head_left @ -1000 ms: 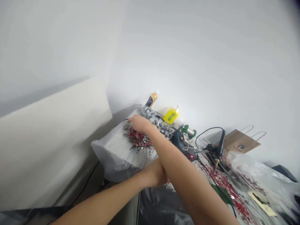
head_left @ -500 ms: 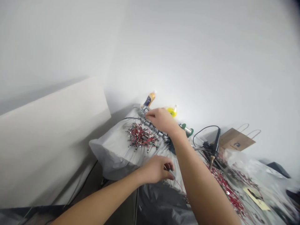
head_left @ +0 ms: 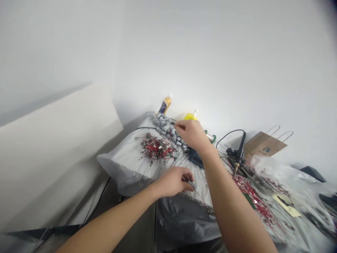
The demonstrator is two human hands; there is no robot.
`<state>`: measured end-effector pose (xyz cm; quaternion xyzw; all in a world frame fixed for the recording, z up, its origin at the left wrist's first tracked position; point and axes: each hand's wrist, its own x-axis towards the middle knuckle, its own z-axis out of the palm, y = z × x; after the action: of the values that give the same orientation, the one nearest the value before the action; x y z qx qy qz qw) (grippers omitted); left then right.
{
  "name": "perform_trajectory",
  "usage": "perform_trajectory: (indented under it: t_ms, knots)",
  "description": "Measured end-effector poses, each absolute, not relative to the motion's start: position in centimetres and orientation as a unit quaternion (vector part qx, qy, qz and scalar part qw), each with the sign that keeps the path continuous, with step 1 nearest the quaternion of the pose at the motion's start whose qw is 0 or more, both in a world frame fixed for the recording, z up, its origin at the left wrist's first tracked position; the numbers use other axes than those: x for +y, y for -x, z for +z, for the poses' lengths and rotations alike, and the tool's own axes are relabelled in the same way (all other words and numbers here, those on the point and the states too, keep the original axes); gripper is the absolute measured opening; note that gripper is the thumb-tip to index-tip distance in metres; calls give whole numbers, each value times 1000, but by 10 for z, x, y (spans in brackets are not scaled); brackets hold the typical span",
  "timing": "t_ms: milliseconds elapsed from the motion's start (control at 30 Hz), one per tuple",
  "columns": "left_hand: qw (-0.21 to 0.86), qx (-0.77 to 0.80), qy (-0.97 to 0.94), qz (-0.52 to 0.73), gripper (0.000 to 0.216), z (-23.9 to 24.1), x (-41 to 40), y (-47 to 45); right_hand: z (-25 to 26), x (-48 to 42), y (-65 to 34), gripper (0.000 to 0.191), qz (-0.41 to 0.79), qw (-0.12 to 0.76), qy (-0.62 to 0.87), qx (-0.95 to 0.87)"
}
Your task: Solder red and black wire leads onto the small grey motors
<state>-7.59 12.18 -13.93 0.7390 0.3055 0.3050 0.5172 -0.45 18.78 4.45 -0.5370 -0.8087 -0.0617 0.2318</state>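
My left hand (head_left: pixel 177 181) is closed, with its fingers curled round a thin red wire (head_left: pixel 201 198) that trails off to the lower right. Over the row of small grey motors (head_left: pixel 164 131) hangs my right hand (head_left: pixel 192 133), its thumb and fingers pinched together; whatever is between them is too small to make out. A tangled heap of red-wired small parts (head_left: pixel 158 149) lies on the plastic-covered table (head_left: pixel 131 160), left of both hands. Behind the right wrist sits a spool of solder (head_left: pixel 210 136) with green ends.
A soldering iron (head_left: pixel 240 146) stands in its holder on the right, beside more red wires (head_left: pixel 259 203). A paper bag (head_left: pixel 264 144), clear plastic (head_left: pixel 279 172) and yellow paper (head_left: pixel 286 205) lie farther right. An orange drink bottle (head_left: pixel 165 103) is at the back. A white board (head_left: pixel 58 158) leans left.
My right hand has moved right, away from the far end of the motors, uncovering more of them. The left hand keeps its hold on the wire. The view has shifted slightly.
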Motion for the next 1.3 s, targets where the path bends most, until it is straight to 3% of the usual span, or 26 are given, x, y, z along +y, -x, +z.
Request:
perform_trajectory:
  t_ms: [167,333,567,767,900,1100,1300]
  knots:
    - [522,309,-730,315,33,-140,120,77,46,188,0,18,-54,281,533,-796]
    - [534,317,-716,319,32,-138,118,78,58,175,-6,24,-42,357,512,-780]
    - [559,343,-691,302,29,-134,118,80,76,113,-53,17,-39,477,516,-710]
    - [568,363,-670,311,27,-116,110,82,62,23,-144,12,-61,715,453,-530]
    - [575,369,-672,287,27,-93,104,69,39,-17,-196,14,-31,805,413,-426]
    - [546,371,-706,256,30,-83,119,16,0,-15,-247,12,25,815,435,-382]
    - [494,390,-737,247,30,-89,148,-18,-11,12,-269,11,-83,788,481,-376]
